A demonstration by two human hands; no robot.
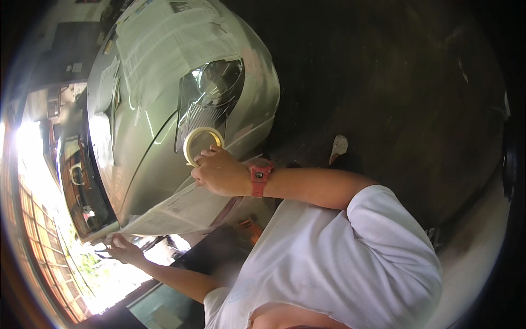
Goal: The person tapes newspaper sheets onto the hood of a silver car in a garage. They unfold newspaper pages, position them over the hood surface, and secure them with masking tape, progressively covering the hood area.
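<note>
Your right hand (220, 172) is closing around a cream-coloured ring of masking tape (201, 143), fingers curled over its lower rim, the roll standing up just above your knuckles. A red wristwatch with a square face (259, 176) is sitting on that wrist, immediately behind the hand.

The roll is hovering in front of the clear glass headlight (211, 96) of a silver-green car (148, 159), which is lying just beyond your right hand. Sheets of printed newspaper (164, 41) are covering the bonnet farther out from that hand, above the headlight.

Your left hand (123, 248) is reaching well away from the right one, down and to its left. Its fingers are pressing on the corner of another sheet of grey printed newspaper (172, 211), which is stretching between your two hands along the lower body panel. Whether that hand is pinching the paper or only pressing it flat, you cannot tell; the fingers are looking loosely spread rather than clenched.

The dark windscreen (82, 186) is lying just above your left hand. The dark concrete floor (394, 82) is spreading out to the right of your right hand, with a small pale scrap (339, 147) lying on it near that forearm.
</note>
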